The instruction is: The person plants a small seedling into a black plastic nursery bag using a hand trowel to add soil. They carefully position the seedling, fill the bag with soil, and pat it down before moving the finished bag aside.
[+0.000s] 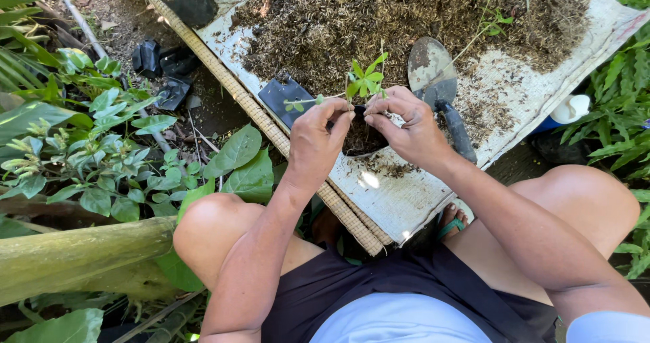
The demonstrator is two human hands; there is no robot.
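Leafy plants (101,146) are crowding the left. The left hand (318,140) is pinching the near-left rim of a black soil-filled bag (362,140), a seedling (364,80) standing in it. The right hand (406,130) is pinching the rim's right. A trowel (437,86) is lying just right, on the soil-strewn sheet (528,92).

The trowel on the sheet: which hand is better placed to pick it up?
Likely the right hand. The trowel lies just beyond its knuckles, while the left hand is farther away, across the small black pot.

Trowel (433,72) on white sheet (514,92), soil heap (352,18), empty black bags (162,65), leafy plants (101,146)
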